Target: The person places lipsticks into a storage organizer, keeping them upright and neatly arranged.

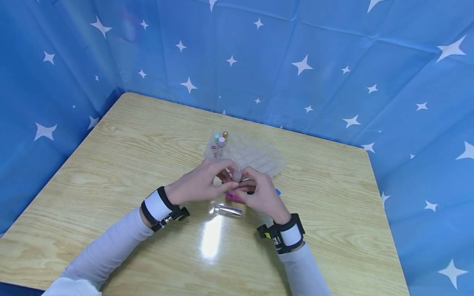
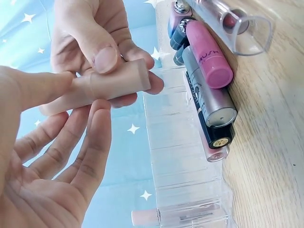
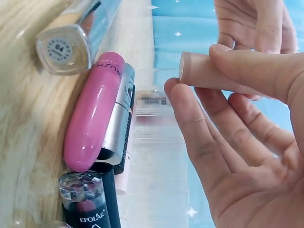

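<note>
Up in front of the clear organizer, both hands hold a matte beige lipstick-like tube [image 1: 237, 176] with a seam around its middle. My left hand [image 1: 201, 181] pinches one end between thumb and fingers, as the tube [image 2: 114, 85] shows in the left wrist view. At the other end, the thumb and fingers of my right hand [image 1: 264, 195] grip it; in the right wrist view a round label marks that tube end [image 3: 182, 66]. Below the hands lies a magenta tube [image 3: 95, 111] beside a silver tube [image 2: 209, 90] and a black one [image 2: 219, 140].
The clear organizer [image 1: 255, 154] stands behind the hands, several small cosmetics upright at its left end. Nearer me, a clear and silvery tube [image 1: 227, 211] lies on the wooden table [image 1: 148, 135]. A clear-topped EFOLAR container [image 3: 83, 204] lies near the magenta tube. Blue star-patterned cloth [image 1: 237, 82] hangs behind.
</note>
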Demonstrator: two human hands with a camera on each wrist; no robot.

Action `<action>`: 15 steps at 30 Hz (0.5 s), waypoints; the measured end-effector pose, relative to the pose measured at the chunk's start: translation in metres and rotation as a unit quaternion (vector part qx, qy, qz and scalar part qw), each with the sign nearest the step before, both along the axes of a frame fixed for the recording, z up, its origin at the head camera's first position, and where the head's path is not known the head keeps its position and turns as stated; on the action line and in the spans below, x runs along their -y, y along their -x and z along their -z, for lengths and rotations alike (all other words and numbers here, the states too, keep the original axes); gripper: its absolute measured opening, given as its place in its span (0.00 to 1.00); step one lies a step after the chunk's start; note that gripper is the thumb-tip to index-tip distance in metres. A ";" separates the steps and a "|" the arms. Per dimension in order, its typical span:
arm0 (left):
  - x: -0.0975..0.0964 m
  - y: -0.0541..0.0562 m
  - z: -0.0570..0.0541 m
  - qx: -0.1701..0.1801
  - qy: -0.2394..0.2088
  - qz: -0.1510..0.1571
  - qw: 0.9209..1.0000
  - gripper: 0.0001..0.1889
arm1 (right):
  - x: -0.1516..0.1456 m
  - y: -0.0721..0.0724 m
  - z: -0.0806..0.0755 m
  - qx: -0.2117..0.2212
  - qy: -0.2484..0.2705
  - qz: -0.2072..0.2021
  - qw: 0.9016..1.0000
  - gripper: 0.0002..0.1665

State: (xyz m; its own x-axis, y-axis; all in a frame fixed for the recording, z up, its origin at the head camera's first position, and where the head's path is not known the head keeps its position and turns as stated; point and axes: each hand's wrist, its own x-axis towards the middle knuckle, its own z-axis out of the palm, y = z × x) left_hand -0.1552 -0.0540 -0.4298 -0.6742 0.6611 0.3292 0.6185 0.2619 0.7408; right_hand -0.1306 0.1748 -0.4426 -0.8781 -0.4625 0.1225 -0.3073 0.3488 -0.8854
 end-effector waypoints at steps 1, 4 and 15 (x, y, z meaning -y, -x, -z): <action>0.000 0.000 0.000 0.001 -0.001 -0.001 1.000 0.07 | 0.000 0.000 0.000 -0.001 0.000 0.004 1.000 0.17; 0.000 -0.001 -0.001 -0.002 0.001 -0.015 1.000 0.09 | 0.000 -0.001 0.000 -0.010 -0.006 0.008 1.000 0.16; 0.003 -0.003 -0.016 -0.074 -0.019 -0.013 0.997 0.05 | -0.002 -0.001 -0.003 -0.040 -0.044 -0.007 0.998 0.19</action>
State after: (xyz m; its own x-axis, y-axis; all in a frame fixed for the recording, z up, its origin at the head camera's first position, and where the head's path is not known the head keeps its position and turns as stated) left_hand -0.1523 -0.0572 -0.4142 -0.6329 0.6300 0.4500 0.7150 0.2527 0.6518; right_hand -0.1298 0.1770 -0.4391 -0.8610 -0.4859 0.1502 -0.3806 0.4195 -0.8241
